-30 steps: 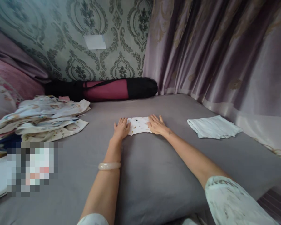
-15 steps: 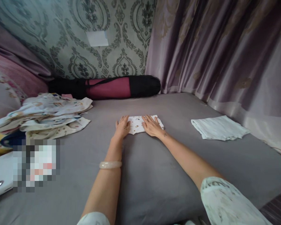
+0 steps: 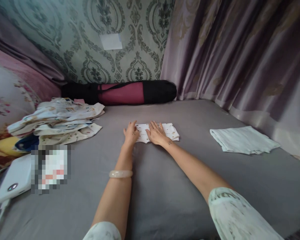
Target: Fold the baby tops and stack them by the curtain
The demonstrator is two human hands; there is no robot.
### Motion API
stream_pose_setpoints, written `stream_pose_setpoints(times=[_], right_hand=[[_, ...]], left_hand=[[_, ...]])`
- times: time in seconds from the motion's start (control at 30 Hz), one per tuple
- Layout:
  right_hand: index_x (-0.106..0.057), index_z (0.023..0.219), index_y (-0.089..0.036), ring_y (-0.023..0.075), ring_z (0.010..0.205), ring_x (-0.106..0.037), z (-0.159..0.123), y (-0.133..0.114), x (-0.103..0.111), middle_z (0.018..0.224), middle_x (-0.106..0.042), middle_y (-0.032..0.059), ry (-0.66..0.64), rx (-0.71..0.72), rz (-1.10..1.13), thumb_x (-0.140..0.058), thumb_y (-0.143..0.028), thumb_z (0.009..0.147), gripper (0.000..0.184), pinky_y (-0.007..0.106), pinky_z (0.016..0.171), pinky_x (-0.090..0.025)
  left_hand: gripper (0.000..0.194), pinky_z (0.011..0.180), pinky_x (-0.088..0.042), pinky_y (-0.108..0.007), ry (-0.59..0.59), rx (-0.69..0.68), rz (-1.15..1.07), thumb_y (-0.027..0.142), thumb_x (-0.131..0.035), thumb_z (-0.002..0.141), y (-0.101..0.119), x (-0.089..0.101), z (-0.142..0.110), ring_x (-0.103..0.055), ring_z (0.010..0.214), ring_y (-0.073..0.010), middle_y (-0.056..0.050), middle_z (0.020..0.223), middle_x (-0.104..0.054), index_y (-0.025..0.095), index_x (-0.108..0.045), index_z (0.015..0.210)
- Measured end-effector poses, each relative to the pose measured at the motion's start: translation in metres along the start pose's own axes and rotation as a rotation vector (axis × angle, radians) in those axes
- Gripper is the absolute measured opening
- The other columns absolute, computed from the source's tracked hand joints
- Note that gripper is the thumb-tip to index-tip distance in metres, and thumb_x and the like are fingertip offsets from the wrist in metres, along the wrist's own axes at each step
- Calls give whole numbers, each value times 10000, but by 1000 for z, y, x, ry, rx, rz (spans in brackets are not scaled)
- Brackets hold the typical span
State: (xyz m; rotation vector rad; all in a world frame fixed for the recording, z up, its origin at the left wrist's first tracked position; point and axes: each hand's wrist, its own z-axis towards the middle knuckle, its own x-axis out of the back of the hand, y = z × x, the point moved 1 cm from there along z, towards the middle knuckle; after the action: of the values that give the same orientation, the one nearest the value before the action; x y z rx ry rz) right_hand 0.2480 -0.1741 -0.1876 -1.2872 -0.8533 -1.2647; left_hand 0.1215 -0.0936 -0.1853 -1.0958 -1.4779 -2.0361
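A small white cloth garment (image 3: 169, 132) with tiny dark and tan prints lies folded on the grey bed sheet (image 3: 162, 186). My left hand (image 3: 132, 132) rests at its left edge with the fingers apart; a pale bangle (image 3: 120, 174) circles that forearm. Spread flat on top of the cloth, left of its middle, is my right hand (image 3: 156, 133). Both hands press down without gripping, and they cover part of the print.
A folded pale cloth (image 3: 243, 140) lies to the right. On the left are a pile of printed clothes (image 3: 65, 115), a white power bank (image 3: 16, 176) with a cable and a blurred-out object. A black and maroon long bag (image 3: 122, 93) lies along the wall.
My right hand has slid left over the cloth, toward my left hand, uncovering more of the right end. The view has turned slightly left.
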Motion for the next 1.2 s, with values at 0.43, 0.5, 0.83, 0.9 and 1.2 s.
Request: stream_pose_setpoints(times=[0.43, 0.5, 0.83, 0.9, 1.2], right_hand=[[-380, 1433, -35, 304, 1410, -261, 9, -2, -3, 1502, -365, 185, -25, -26, -27, -308, -340, 970, 559, 518, 1139, -140], [-371, 1436, -26, 299, 1424, -231, 13, -10, 0, 1515, -340, 189, -36, -30, -23, -300, -331, 969, 562, 528, 1146, -107], [-327, 1462, -5, 276, 1446, -168, 23, -36, -18, 1548, -274, 169, -63, -69, -10, -242, -414, 983, 635, 473, 1165, -62], [-321, 1467, -14, 273, 1447, -163, 23, -35, -18, 1553, -264, 165, -74, -67, -13, -235, -420, 983, 638, 472, 1164, -61], [-314, 1468, -24, 260, 1454, -142, 27, -55, -11, 1555, -261, 165, -68, -12, 12, -219, -362, 983, 599, 482, 1166, -42]], left_hand=[[451, 1054, -395, -371, 122, 144, -241, 118, -367, 869, -17, 9, 10, -543, 1237, -220, -128, 1296, -614, 160, -572, 1269], [457, 1045, -411, -368, 147, 145, -298, 113, -371, 854, -21, 7, 12, -559, 1216, -225, -135, 1280, -623, 150, -585, 1257], [464, 1040, -429, -349, 224, 169, -408, 81, -373, 811, -28, 5, 18, -571, 1200, -217, -134, 1244, -640, 138, -611, 1206], [461, 1043, -427, -358, 230, 174, -418, 85, -377, 810, -29, 4, 18, -571, 1200, -225, -143, 1244, -638, 133, -611, 1205], [431, 1044, -428, -389, 239, 170, -459, 114, -386, 830, -29, 3, 19, -572, 1194, -240, -156, 1239, -637, 127, -609, 1198]])
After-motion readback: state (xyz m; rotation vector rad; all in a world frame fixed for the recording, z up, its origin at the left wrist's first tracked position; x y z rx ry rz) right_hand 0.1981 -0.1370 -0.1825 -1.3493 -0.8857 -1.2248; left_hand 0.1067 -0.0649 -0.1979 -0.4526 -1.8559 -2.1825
